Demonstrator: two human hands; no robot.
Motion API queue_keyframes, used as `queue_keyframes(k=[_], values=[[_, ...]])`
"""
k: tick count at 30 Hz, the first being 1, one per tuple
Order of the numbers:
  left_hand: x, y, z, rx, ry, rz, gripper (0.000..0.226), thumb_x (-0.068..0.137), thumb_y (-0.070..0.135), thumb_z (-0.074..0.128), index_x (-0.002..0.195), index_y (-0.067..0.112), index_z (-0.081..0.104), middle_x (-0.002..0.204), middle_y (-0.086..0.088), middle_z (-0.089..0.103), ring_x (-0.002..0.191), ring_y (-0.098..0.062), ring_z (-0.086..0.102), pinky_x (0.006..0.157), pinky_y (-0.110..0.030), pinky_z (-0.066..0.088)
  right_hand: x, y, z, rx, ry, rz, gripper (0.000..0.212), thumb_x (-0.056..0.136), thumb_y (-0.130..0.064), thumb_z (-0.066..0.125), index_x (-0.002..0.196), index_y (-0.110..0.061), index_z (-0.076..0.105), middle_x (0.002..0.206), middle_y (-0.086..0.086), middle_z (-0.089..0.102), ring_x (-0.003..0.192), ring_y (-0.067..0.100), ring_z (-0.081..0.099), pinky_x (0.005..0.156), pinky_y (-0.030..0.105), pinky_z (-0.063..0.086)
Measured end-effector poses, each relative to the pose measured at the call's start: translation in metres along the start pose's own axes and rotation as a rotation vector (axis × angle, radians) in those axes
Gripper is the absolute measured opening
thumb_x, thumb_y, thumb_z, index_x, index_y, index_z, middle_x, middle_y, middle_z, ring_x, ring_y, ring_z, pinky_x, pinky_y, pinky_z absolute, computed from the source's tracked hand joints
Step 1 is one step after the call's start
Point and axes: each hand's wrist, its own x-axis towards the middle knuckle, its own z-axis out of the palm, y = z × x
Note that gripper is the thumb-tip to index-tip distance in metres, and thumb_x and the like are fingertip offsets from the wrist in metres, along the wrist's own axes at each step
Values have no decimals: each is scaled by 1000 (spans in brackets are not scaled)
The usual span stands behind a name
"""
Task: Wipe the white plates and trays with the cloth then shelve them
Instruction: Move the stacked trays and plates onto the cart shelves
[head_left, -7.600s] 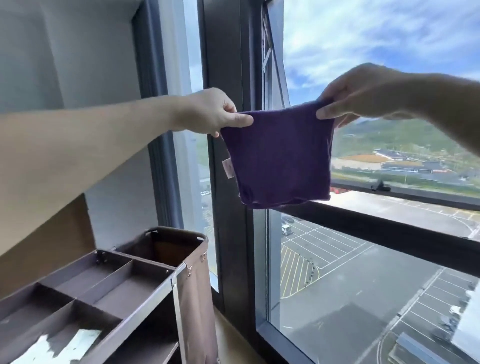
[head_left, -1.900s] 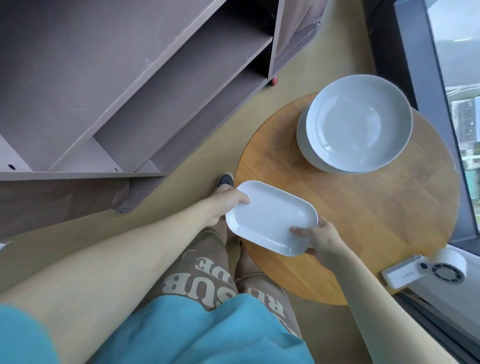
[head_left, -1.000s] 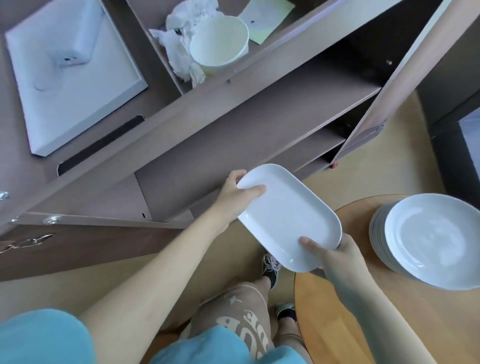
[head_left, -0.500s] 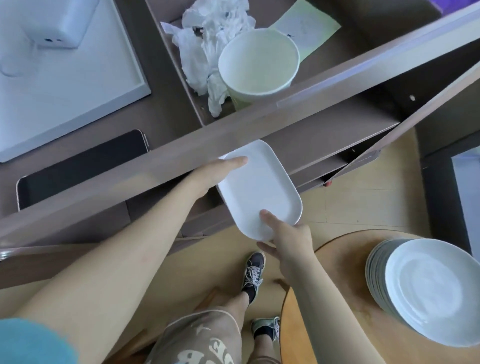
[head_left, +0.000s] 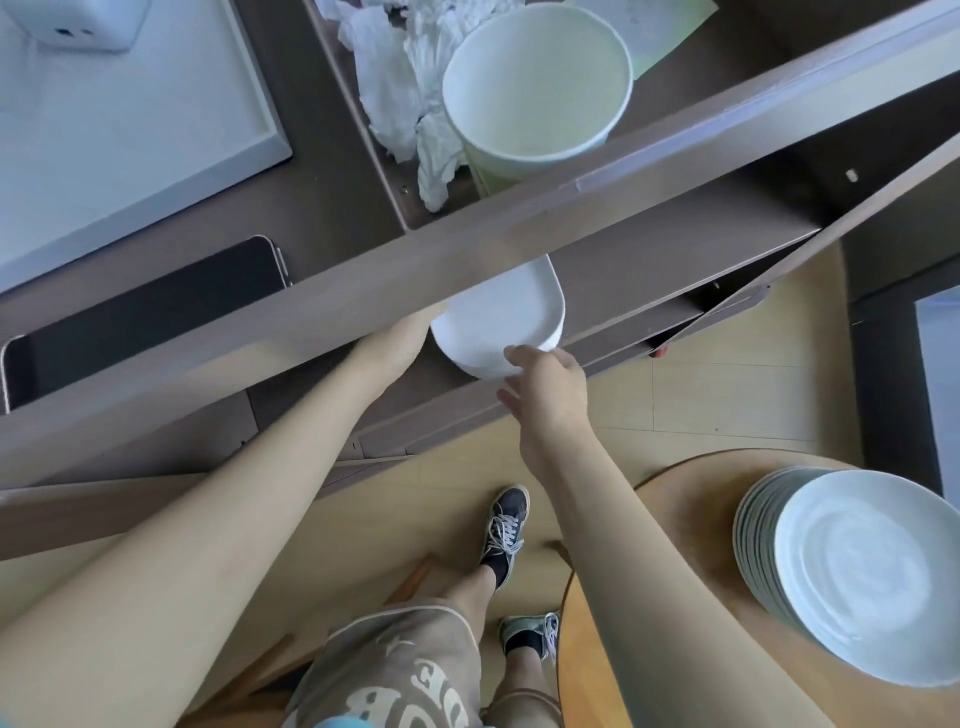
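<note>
- Left grip at the left edge of the white tray, fingers hidden under the cart's top rail; cannot tell whether clasping or merely touching.
- Right grip loose and fairly wide, thumb tip on the tray's near rim, other fingers spread below it, nothing clasped.
- Tray flat on the cart's middle shelf, far half out of sight beneath the top rail.
- Stack of white plates on the round wooden bench, well apart from the tray.
- On the cart's top: paper cup touching crumpled tissue; dark phone; white flat box.
- Large pale letters on the tan shorts, upside down and cut off; only a "B" and an "E" clearly legible, no whole word.
</note>
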Motion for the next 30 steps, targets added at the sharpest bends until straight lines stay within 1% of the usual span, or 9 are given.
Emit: queue_keyframes(k=[3, 5, 7, 10, 14, 17, 22, 25, 30], values=[[-13, -8, -1, -28, -2, 96, 38, 76, 29, 60, 99, 59, 65, 119, 21, 63, 123, -14, 54, 117, -43, 36, -11, 2, -9, -56, -146, -70, 43, 71, -23, 59, 110, -41, 67, 93, -18, 69, 97, 8, 63, 94, 35, 52], [-22, -21, 0, -72, 2, 93, 58, 75, 23, 60, 123, 55, 55, 130, 18, 53, 130, -14, 51, 115, -40, 38, -16, 11, -16, -115, -194, -96, 55, 73, -21, 61, 121, -47, 65, 106, -25, 69, 107, 1, 64, 104, 39, 50], [-36, -31, 7, -46, 15, 78, 78, 81, 16, 64, 151, 32, 33, 147, 7, 42, 134, -12, 48, 109, -35, 40, -19, 19, -26, -155, -176, -101, 62, 84, -14, 65, 142, -35, 56, 132, -15, 63, 124, 10, 59, 111, 46, 47], [-58, -45, 19, 15, 6, 120, 80, 91, 0, 62, 157, 24, 24, 151, 1, 41, 132, -10, 48, 108, -33, 41, -25, 27, -42, -195, -144, -109, 58, 91, -5, 61, 146, -22, 53, 130, -7, 64, 115, 14, 64, 105, 46, 53], [-83, -51, 46, 61, -11, 169, 70, 90, -3, 60, 149, 23, 34, 142, 1, 48, 127, -11, 52, 104, -33, 45, -38, 35, -75, -209, -101, -134, 42, 95, -5, 58, 136, -15, 59, 116, -1, 71, 104, 20, 69, 88, 40, 58], [-101, -46, 76, 68, -90, 212, 60, 89, -4, 59, 142, 20, 45, 133, 1, 55, 118, -10, 58, 98, -29, 49, -52, 45, -115, -312, 4, -236, 30, 96, -7, 54, 124, -15, 65, 105, 1, 73, 93, 17, 70, 86, 40, 57], [-138, -24, 141, 156, -343, 331, 51, 88, -3, 59, 129, 26, 49, 119, 4, 60, 103, -9, 64, 94, -31, 53, -80, 59, -204, -882, 205, -610, 33, 94, -10, 51, 121, -22, 63, 103, -7, 67, 92, 11, 61, 78, 30, 51], [-157, -14, 184, 338, -517, 427, 48, 92, 9, 59, 133, 32, 45, 120, 11, 56, 102, -7, 62, 94, -34, 53, -91, 64, -261, -958, 327, -617, 23, 95, -12, 51, 112, -17, 65, 102, -4, 66, 89, 17, 58, 73, 35, 49], [-180, -10, 257, 845, -752, 653, 52, 95, 33, 50, 143, 39, 31, 138, 16, 44, 103, -8, 58, 89, -40, 53, -106, 80, -348, -866, 603, -523, 22, 96, -14, 56, 114, -20, 67, 117, -5, 65, 105, 21, 60, 83, 41, 53]])
